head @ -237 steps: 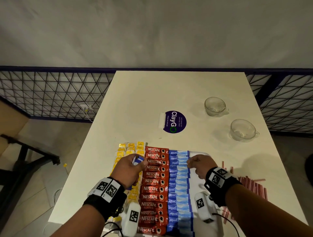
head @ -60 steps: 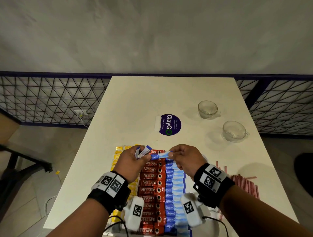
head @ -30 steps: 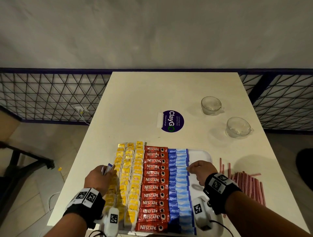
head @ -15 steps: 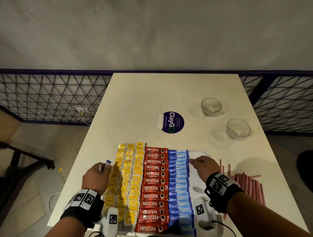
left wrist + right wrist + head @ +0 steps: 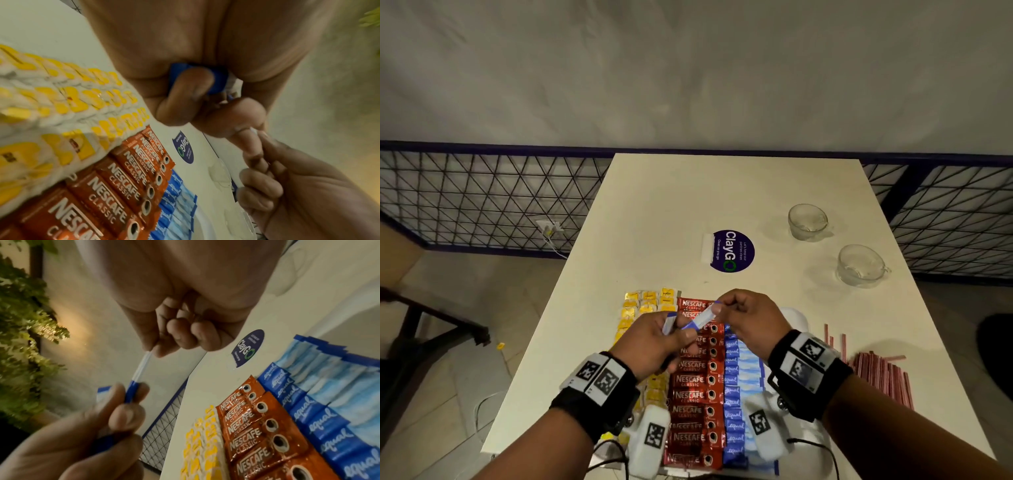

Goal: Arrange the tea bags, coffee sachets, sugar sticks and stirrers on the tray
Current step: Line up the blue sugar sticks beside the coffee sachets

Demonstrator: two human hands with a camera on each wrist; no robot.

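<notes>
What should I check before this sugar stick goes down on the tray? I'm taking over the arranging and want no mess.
1. Right hand pinches the sugar stick by its far end: ok.
2. Left hand has let go of that stick: not ok, it pinches the blue end and holds more sticks.
3. Blue sugar row lies neat: ok.
4. Free space at the row's far end: cannot tell, hands cover it.
5. Stirrers on the tray: not ok, on the table beside it.
</notes>
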